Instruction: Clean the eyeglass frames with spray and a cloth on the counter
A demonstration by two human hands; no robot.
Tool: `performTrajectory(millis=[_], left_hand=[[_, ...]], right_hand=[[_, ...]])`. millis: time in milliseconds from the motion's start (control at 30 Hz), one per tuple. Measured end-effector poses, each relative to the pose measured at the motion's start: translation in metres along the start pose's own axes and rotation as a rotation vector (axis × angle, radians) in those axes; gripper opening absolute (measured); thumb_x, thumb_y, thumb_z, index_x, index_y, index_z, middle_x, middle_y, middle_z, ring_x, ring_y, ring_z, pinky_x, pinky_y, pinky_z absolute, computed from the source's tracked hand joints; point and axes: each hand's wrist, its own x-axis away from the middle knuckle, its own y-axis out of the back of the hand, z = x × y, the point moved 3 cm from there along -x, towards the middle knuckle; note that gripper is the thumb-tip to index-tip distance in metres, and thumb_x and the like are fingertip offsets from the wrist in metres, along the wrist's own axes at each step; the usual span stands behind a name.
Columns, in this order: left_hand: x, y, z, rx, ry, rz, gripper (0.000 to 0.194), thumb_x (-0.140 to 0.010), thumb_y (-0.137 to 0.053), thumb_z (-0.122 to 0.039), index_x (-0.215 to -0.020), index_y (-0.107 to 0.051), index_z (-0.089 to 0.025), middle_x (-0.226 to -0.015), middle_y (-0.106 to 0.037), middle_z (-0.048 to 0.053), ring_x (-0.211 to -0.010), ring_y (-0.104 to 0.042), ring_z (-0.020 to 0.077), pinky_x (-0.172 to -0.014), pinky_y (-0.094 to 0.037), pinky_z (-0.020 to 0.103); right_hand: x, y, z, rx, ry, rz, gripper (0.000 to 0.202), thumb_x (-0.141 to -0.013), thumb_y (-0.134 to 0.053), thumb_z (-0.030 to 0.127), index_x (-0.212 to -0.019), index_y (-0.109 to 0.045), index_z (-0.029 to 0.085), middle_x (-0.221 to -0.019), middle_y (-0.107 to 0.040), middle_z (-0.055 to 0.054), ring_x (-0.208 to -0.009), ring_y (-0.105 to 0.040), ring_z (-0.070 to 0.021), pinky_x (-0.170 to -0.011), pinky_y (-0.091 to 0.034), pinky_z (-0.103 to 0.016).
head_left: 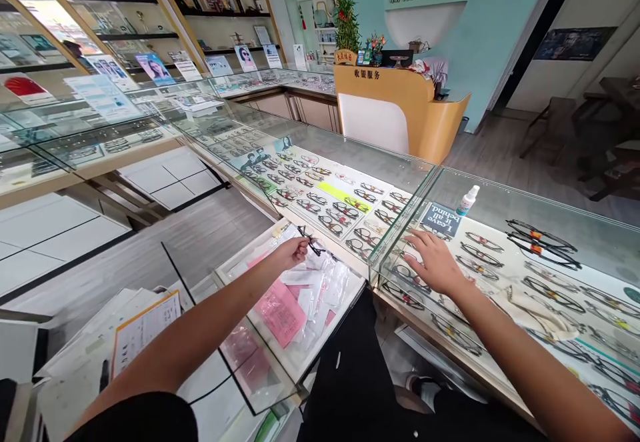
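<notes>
Left hand [294, 253] pinches dark eyeglasses [312, 241] mid-frame.
Right hand [434, 262] (fingers spread) is over the glass desk [500, 201], right of center.

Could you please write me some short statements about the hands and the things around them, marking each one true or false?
1. The left hand holds dark glasses. True.
2. The right hand grips a spray bottle. False: the right hand is empty, fingers spread, at the glass counter, apart from the spray bottle.
3. The spray bottle lies on its side. False: it stands upright on the counter.
4. A pink packet lies in the drawer below the left hand. True.
5. That drawer is shut. False: it is open, with its contents showing.
</notes>
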Motion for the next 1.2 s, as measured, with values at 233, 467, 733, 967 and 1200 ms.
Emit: performTrajectory(millis=[233,467,733,967,1200], left_hand=[[-0.094,-0.025,-0.045,0.124,-0.028,0.125,0.024,-0.110,-0.073,-0.036,-0.115,-0.070,-0.013,-0.091,-0.067,0.000,-0.064,-0.058,0.0077,-0.054,-0.051,0.019],[-0.166,-0.072,-0.098,0.230,-0.031,0.338,0.019,-0.112,-0.064,-0.025,-0.096,-0.062,-0.015,-0.067,-0.047,-0.009,-0.045,-0.036,0.0040,-0.040,-0.029,0.016],[-0.240,-0.117,-0.152,0.293,0.001,0.449,0.022,-0.098,-0.059,-0.013,-0.087,-0.043,-0.024,-0.059,-0.039,-0.010,-0.038,-0.035,0.0078,-0.036,-0.028,0.018],[-0.286,-0.139,-0.186,0.236,0.066,0.428,0.023,-0.099,-0.059,-0.022,-0.085,-0.042,-0.026,-0.058,-0.040,-0.007,-0.038,-0.039,0.0102,-0.035,-0.032,0.020],[-0.319,-0.152,-0.195,0.234,0.084,0.389,0.025,-0.096,-0.067,-0.032,-0.088,-0.044,-0.026,-0.059,-0.044,-0.005,-0.038,-0.039,0.0119,-0.033,-0.033,0.022]], right_hand=[[0.000,0.002,0.000,-0.002,-0.009,-0.013,0.046,-0.114,-0.049,0.048,-0.151,-0.063,0.023,-0.164,-0.063,-0.015,-0.150,-0.056,-0.0381,-0.123,-0.047,-0.060],[-0.002,0.005,0.003,-0.019,-0.041,-0.001,0.041,-0.113,-0.055,0.045,-0.149,-0.062,0.027,-0.165,-0.062,-0.013,-0.149,-0.058,-0.0359,-0.118,-0.052,-0.057],[-0.007,0.006,0.005,-0.009,-0.087,0.043,0.039,-0.111,-0.059,0.042,-0.149,-0.062,0.030,-0.165,-0.063,-0.010,-0.148,-0.060,-0.0342,-0.116,-0.054,-0.056],[-0.008,0.005,0.006,0.014,-0.109,0.067,0.043,-0.109,-0.064,0.041,-0.151,-0.063,0.032,-0.166,-0.062,-0.010,-0.150,-0.060,-0.0354,-0.117,-0.056,-0.054],[-0.007,0.004,0.009,0.053,-0.156,0.112,0.054,-0.109,-0.064,0.041,-0.161,-0.056,0.031,-0.169,-0.060,-0.011,-0.151,-0.060,-0.0364,-0.117,-0.057,-0.055]])
